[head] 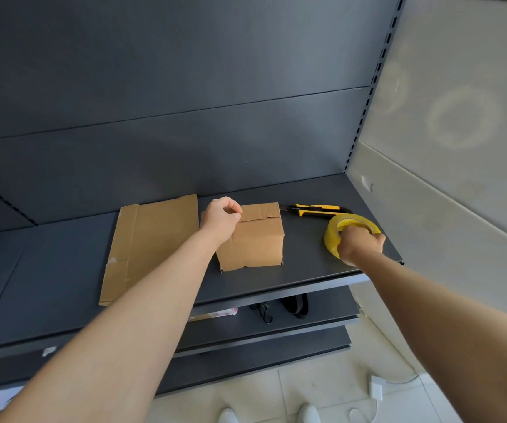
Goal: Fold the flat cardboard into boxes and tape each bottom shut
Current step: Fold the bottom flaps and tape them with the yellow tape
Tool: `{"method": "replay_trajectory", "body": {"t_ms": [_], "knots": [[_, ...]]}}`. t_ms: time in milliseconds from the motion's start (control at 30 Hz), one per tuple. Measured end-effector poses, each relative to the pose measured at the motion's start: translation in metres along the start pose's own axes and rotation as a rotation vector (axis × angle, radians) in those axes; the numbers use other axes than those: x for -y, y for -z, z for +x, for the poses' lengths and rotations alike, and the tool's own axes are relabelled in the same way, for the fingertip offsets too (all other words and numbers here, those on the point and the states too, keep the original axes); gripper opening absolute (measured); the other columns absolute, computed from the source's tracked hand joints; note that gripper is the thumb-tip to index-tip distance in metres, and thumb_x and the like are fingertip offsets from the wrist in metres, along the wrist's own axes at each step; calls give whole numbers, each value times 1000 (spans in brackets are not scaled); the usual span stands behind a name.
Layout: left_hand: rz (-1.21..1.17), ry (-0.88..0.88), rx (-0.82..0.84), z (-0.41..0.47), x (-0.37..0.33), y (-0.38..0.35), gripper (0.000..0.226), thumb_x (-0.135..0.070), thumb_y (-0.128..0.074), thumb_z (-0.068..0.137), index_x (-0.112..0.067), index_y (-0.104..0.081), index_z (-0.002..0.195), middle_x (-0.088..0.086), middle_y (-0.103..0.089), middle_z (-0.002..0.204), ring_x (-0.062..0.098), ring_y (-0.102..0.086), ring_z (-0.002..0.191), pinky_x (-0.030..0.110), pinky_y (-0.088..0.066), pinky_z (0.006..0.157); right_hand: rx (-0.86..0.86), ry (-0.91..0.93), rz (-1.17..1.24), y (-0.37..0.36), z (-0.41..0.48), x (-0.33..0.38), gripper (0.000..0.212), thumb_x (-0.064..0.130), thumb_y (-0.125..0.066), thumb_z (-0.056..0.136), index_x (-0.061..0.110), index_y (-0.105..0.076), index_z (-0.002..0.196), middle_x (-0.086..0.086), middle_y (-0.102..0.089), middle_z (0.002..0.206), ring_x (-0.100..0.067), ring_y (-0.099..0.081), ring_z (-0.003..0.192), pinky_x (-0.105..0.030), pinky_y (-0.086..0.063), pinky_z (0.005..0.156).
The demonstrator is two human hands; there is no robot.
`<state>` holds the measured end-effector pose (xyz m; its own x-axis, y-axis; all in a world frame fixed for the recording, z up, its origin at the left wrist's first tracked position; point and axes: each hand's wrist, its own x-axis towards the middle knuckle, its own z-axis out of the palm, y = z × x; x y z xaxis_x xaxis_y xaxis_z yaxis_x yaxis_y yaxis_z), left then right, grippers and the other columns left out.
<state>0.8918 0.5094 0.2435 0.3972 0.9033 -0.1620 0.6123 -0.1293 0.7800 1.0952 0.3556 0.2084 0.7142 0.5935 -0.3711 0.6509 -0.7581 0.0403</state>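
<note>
A small folded cardboard box [258, 242] stands on the dark shelf [304, 270], its top flaps folded over. My left hand [220, 218] rests at the box's upper left corner with its fingers curled; whether it pinches a flap I cannot tell. To the left of the box lies a flat sheet of cardboard [148, 245]. My right hand [359, 244] grips a yellow tape roll [342, 225], which stands tilted on the shelf to the right of the box.
A yellow and black utility knife [316, 210] lies behind the tape roll, near the shelf's back panel. Lower shelves hold black straps [296, 305] and a small packet [223, 312]. A white wall is at the right; a white charger and cable [375, 389] lie on the tiled floor.
</note>
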Motion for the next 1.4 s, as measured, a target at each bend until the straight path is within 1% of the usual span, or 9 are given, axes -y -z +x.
{"method": "replay_trajectory", "body": {"t_ms": [100,200,367,533,667,900,1133,1300,1400], "knots": [[0,-2,-2,1,0,0,16,-3,-51,92,-16,-59,88,-1,-48,113,16,-48,97,25,-38,73,-104,30,110,27,-2,4,16,5,-42,85,12,-56,80,-3,-56,81,-26,-51,86,-36,-31,91],[-7,-8,11,1,2,1,14,-4,-51,93,-16,-58,90,2,-52,114,18,-50,96,23,-39,69,-118,109,309,61,-6,9,32,4,-38,90,7,-61,113,-11,-60,108,-30,-54,101,-35,-37,92],[-25,-5,14,-2,3,3,11,-8,-52,94,-18,-55,91,4,-55,116,18,-51,94,23,-40,62,-154,315,739,107,-34,39,20,14,-43,97,4,-59,105,-5,-55,83,-24,-47,84,-27,-35,61],[-51,71,-1,-7,4,7,24,-18,-57,94,-13,-46,115,5,-44,128,20,-46,95,30,-42,74,-225,341,696,102,-40,77,37,8,-36,94,16,-42,129,-15,-56,102,-31,-51,84,-30,-39,68],[-126,203,19,-11,4,11,51,-27,-60,92,-11,-31,131,6,-42,131,20,-43,96,32,-38,78,-214,334,615,80,-31,80,42,3,-40,91,27,-53,123,-16,-55,115,-32,-52,88,-32,-44,72],[-97,202,51,-7,9,18,55,-29,-63,90,-11,-33,133,7,-44,132,17,-42,100,30,-37,79,-169,259,453,25,-34,66,45,-4,-45,88,21,-46,126,-12,-56,99,-29,-53,77,-30,-38,53],[-101,188,56,-7,12,19,55,-29,-64,90,-12,-34,133,6,-45,131,16,-41,102,30,-36,80,-60,232,417,-19,-28,59,37,1,-50,91,12,-40,125,-15,-62,104,-31,-59,87,-36,-50,68],[-102,194,52,-8,10,19,54,-30,-64,89,-13,-35,132,5,-46,130,17,-43,102,30,-37,80,32,203,418,-28,-24,60,28,9,-56,91,11,-52,119,-12,-62,109,-28,-60,95,-36,-54,79],[-107,201,41,-9,10,19,54,-30,-65,89,-13,-36,131,5,-47,128,18,-45,101,30,-38,78,-63,208,469,-3,-21,69,26,11,-46,95,8,-56,119,-12,-63,107,-27,-61,94,-34,-53,74]]}}
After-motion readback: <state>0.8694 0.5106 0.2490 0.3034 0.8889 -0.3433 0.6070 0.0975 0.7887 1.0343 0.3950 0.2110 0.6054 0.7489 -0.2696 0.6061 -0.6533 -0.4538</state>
